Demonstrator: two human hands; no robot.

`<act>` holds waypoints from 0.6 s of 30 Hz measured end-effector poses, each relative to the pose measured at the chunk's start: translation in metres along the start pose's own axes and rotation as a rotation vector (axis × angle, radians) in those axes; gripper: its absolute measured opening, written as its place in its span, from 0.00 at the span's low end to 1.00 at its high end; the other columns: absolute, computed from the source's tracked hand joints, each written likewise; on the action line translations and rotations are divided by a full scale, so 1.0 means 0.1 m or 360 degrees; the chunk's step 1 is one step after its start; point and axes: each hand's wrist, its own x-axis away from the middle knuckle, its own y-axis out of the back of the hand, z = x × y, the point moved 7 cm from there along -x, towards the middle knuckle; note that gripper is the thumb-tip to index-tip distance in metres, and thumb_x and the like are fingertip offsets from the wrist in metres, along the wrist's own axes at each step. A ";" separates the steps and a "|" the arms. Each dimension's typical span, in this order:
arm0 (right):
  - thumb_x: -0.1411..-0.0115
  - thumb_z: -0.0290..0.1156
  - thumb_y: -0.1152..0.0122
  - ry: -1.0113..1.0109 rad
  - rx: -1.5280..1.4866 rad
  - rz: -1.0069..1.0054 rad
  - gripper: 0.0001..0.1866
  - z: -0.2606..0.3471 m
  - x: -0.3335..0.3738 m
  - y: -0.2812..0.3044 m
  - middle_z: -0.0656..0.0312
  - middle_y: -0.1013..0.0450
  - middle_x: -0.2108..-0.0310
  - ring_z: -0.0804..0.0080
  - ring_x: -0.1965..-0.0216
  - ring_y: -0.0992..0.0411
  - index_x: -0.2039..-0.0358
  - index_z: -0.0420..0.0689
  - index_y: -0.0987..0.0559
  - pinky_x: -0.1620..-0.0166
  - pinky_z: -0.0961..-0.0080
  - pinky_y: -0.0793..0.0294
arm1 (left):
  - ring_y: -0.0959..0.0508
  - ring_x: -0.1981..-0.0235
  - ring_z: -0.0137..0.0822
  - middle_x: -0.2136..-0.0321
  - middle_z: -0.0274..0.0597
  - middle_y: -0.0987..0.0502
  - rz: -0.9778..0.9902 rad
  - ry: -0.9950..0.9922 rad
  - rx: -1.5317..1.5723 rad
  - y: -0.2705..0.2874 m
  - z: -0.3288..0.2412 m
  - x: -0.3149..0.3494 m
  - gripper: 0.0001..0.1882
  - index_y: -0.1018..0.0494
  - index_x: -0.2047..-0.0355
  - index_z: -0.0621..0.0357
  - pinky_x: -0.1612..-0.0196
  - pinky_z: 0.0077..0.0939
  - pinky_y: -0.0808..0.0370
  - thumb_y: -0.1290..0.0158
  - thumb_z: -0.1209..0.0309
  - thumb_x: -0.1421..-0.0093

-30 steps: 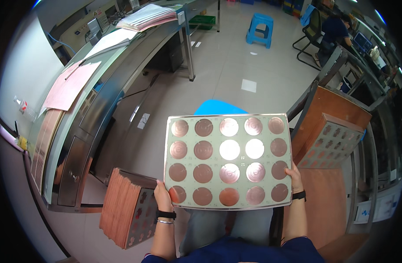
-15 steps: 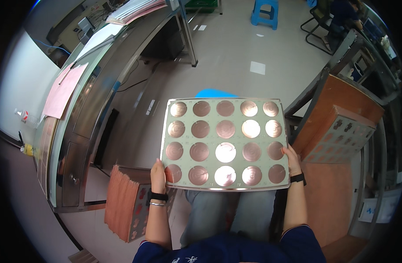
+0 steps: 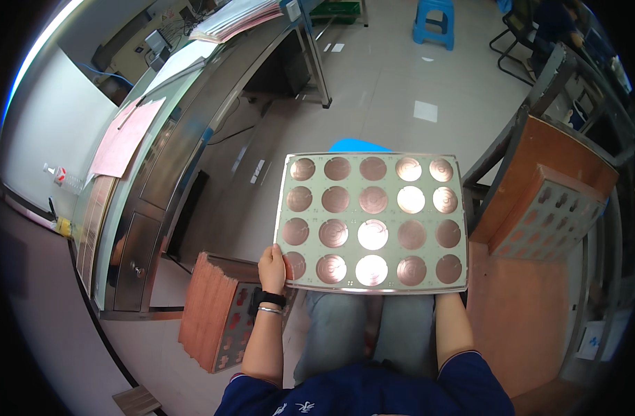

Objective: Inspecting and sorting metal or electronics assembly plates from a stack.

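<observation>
A pale green rectangular circuit board panel [image 3: 390,217], with rows of round copper discs and a thin metallic rim, is held nearly level above my lap. My left hand [image 3: 272,269] is closed on its near left corner, the fingers partly out of sight below. My right forearm [image 3: 454,322] runs under the near right edge, and the panel hides that hand and its fingers. Several discs in the panel's middle and far right catch bright light. Beyond the far edge shows part of a blue stool seat [image 3: 359,145].
Low on the left stands a stack of boards [image 3: 208,312] with rough reddish edges. At right, another board stack [image 3: 556,215] leans on a brown backing in a dark metal rack [image 3: 497,149]. A desk [image 3: 137,215] carries pink paper [image 3: 130,139]. A blue stool [image 3: 434,24] stands farther off.
My right hand has gone from the panel's right edge to underneath it, out of sight. The panel and the whole scene sit farther right in the picture. My left hand keeps its corner.
</observation>
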 end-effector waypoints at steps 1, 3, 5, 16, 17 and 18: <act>0.34 0.45 0.64 0.0008 -0.0003 0.0007 0.27 -0.03 -0.01 -0.03 0.54 0.35 0.47 0.68 0.48 0.34 0.43 0.37 0.38 0.46 0.73 0.35 | 0.29 0.78 0.36 0.82 0.46 0.28 -0.0011 0.0000 0.0005 -0.01 0.04 -0.02 0.21 0.31 0.75 0.68 0.70 0.32 0.32 0.59 0.60 0.36; 0.34 0.44 0.63 0.0029 -0.0009 0.0024 0.27 -0.07 0.01 -0.06 0.54 0.35 0.47 0.68 0.49 0.34 0.43 0.37 0.38 0.46 0.73 0.35 | 0.29 0.78 0.36 0.82 0.46 0.29 0.0010 -0.0016 -0.0041 -0.02 0.10 -0.05 0.21 0.31 0.75 0.68 0.70 0.32 0.32 0.60 0.60 0.36; 0.34 0.44 0.63 0.0058 -0.0016 0.0034 0.27 -0.08 0.03 -0.07 0.54 0.35 0.47 0.68 0.49 0.34 0.43 0.37 0.38 0.46 0.73 0.35 | 0.29 0.78 0.36 0.82 0.46 0.29 0.0040 -0.0039 -0.0083 -0.02 0.15 -0.10 0.21 0.32 0.76 0.67 0.70 0.32 0.33 0.60 0.61 0.36; 0.34 0.41 0.62 0.0347 0.0000 -0.0146 0.26 0.15 0.61 0.45 0.53 0.35 0.47 0.68 0.49 0.33 0.43 0.36 0.39 0.47 0.74 0.34 | 0.39 0.80 0.24 0.83 0.32 0.38 0.0444 0.0135 0.0198 -0.03 0.41 0.56 0.18 0.37 0.78 0.63 0.76 0.23 0.38 0.61 0.64 0.34; 0.34 0.41 0.62 0.0385 0.0005 -0.0188 0.26 0.19 0.70 0.55 0.53 0.35 0.47 0.68 0.49 0.33 0.43 0.36 0.39 0.47 0.74 0.34 | 0.40 0.79 0.23 0.82 0.31 0.39 0.0473 0.0066 0.0162 -0.04 0.20 0.72 0.18 0.38 0.78 0.62 0.76 0.23 0.39 0.62 0.64 0.33; 0.34 0.41 0.62 0.0416 0.0017 -0.0239 0.25 0.22 0.81 0.63 0.52 0.35 0.46 0.68 0.49 0.33 0.43 0.36 0.39 0.47 0.74 0.34 | 0.39 0.78 0.22 0.82 0.31 0.38 0.0516 0.0052 0.0119 -0.04 0.22 0.77 0.18 0.37 0.77 0.61 0.75 0.21 0.38 0.63 0.64 0.33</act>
